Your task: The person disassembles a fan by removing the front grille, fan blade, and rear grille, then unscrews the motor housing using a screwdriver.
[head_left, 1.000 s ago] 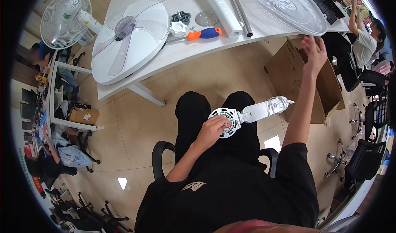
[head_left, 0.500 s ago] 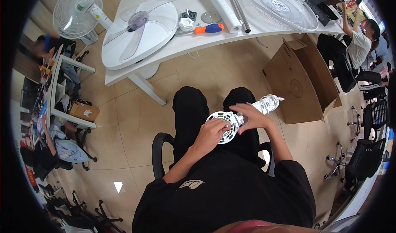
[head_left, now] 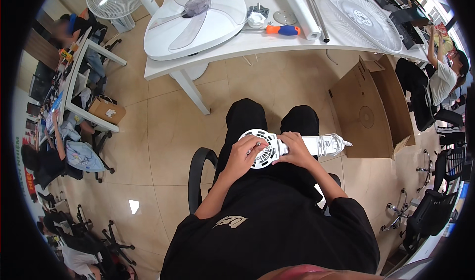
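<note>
A white fan motor unit (head_left: 269, 157) lies across my lap, its round slotted face turned up. At the middle of that face, the fingertips of my left hand (head_left: 241, 157) pinch the small metal shaft (head_left: 259, 144). My right hand (head_left: 297, 151) is wrapped round the neck just behind the round face, its thumb toward me. From there the white post (head_left: 311, 145) extends to the right, with a coiled white power cord (head_left: 330, 145) around its end. My right hand hides part of the neck.
On the white table (head_left: 222, 56) ahead lie a fan base with a clear blade (head_left: 190, 30), an orange-and-blue screwdriver (head_left: 283, 30), knobs (head_left: 257, 18), a white tube (head_left: 302, 12), a metal pole (head_left: 317, 15) and a fan grille (head_left: 363, 20). An open cardboard box (head_left: 363, 111) stands right. People sit at both sides.
My right hand has closed round the neck from a looser, spread pose. The motor unit's post now lies more level to the right. The whole view has shifted a little.
</note>
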Demonstrator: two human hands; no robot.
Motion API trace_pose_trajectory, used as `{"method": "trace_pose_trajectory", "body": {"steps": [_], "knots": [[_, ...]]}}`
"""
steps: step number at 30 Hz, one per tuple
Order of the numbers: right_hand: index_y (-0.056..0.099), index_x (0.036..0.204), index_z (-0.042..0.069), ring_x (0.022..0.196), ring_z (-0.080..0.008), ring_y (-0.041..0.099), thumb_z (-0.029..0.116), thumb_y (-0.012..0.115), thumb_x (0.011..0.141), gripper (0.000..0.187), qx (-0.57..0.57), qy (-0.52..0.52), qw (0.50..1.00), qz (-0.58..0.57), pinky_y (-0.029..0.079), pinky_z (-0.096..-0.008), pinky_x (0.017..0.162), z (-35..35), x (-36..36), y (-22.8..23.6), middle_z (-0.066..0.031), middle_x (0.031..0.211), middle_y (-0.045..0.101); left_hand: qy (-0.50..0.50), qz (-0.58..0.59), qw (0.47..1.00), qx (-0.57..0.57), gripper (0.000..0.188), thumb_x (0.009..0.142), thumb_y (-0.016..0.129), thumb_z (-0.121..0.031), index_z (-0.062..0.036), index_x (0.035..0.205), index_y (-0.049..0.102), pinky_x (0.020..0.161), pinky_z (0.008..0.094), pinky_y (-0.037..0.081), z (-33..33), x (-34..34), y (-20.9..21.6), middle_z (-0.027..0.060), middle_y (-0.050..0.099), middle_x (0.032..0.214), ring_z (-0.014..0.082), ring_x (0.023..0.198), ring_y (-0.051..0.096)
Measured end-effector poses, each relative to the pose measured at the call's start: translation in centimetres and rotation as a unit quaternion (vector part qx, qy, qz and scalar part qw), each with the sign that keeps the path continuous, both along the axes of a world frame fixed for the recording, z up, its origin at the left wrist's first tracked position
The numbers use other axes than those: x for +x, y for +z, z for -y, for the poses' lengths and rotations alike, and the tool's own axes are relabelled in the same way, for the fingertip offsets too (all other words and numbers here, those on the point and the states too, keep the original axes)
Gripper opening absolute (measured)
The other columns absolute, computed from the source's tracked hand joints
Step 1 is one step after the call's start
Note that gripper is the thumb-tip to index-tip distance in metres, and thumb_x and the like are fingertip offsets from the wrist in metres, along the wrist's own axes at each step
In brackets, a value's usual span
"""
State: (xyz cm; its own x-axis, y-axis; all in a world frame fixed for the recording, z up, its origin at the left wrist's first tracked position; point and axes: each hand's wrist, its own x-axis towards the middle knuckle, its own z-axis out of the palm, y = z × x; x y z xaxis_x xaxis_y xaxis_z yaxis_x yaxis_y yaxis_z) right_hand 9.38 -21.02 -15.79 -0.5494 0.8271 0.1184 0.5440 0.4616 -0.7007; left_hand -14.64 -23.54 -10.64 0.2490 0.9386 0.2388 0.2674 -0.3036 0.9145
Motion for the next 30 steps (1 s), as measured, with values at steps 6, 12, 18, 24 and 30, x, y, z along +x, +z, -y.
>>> {"method": "trace_pose_trajectory", "body": {"steps": [6, 12, 18, 24, 30], "knots": [[0.062, 0.125, 0.005, 0.105, -0.0302, 0.058, 0.049, 0.092, 0.056, 0.087, -0.012, -0.011, 0.998, 0.067, 0.038, -0.0405, 0.092, -0.1, 2.2, -0.8, -0.0101, 0.108, 0.064, 0.002, 0.034, 0.999, -0.011, 0.031, 0.081, 0.082, -0.006, -0.0015, 0.108, 0.066, 0.081, 0.0330, 0.054, -0.3, 1.6, -1.7, 0.0114, 0.071, 0.104, 0.0221, 0.092, 0.068], [0.064, 0.124, 0.004, 0.106, -0.0294, 0.056, 0.038, 0.092, 0.055, 0.082, 0.013, -0.066, 0.995, 0.074, 0.038, -0.0411, 0.096, 0.8, 4.5, -2.2, -0.0090, 0.108, 0.064, -0.067, 0.093, 0.987, -0.117, 0.065, 0.079, 0.082, -0.002, -0.0003, 0.137, 0.052, 0.096, 0.0350, 0.054, -0.6, 2.5, -3.5, 0.0113, 0.072, 0.114, 0.0219, 0.105, 0.069], [0.064, 0.125, 0.004, 0.111, -0.0297, 0.055, 0.035, 0.093, 0.053, 0.083, -0.008, -0.088, 0.994, 0.062, 0.037, -0.0414, 0.100, 1.2, 4.8, -1.9, -0.0094, 0.111, 0.064, -0.045, 0.069, 0.997, -0.002, 0.072, 0.075, 0.085, -0.004, -0.0016, 0.139, 0.052, 0.105, 0.0395, 0.049, -0.7, 2.9, -5.2, 0.0169, 0.061, 0.134, 0.0289, 0.125, 0.061], [0.063, 0.129, 0.005, 0.117, -0.0323, 0.054, 0.041, 0.093, 0.056, 0.086, -0.014, -0.086, 0.993, 0.074, 0.037, -0.0428, 0.104, 1.2, 5.1, -1.3, -0.0124, 0.119, 0.063, -0.010, -0.001, 1.000, 0.019, 0.074, 0.072, 0.089, -0.015, -0.0026, 0.135, 0.052, 0.111, 0.0445, 0.042, -1.0, 4.1, -5.7, 0.0207, 0.055, 0.139, 0.0378, 0.134, 0.052], [0.066, 0.124, 0.001, 0.115, -0.0259, 0.061, 0.026, 0.084, 0.079, 0.054, -0.113, -0.079, 0.979, -0.148, 0.048, -0.0357, 0.096, -5.3, 5.6, 1.4, -0.0121, 0.121, 0.065, 0.032, -0.021, 0.998, 0.044, 0.030, 0.078, 0.082, -0.007, -0.0020, 0.102, 0.066, 0.102, 0.0443, 0.048, -0.9, 4.8, -6.3, 0.0151, 0.068, 0.110, 0.0349, 0.115, 0.063]]}}
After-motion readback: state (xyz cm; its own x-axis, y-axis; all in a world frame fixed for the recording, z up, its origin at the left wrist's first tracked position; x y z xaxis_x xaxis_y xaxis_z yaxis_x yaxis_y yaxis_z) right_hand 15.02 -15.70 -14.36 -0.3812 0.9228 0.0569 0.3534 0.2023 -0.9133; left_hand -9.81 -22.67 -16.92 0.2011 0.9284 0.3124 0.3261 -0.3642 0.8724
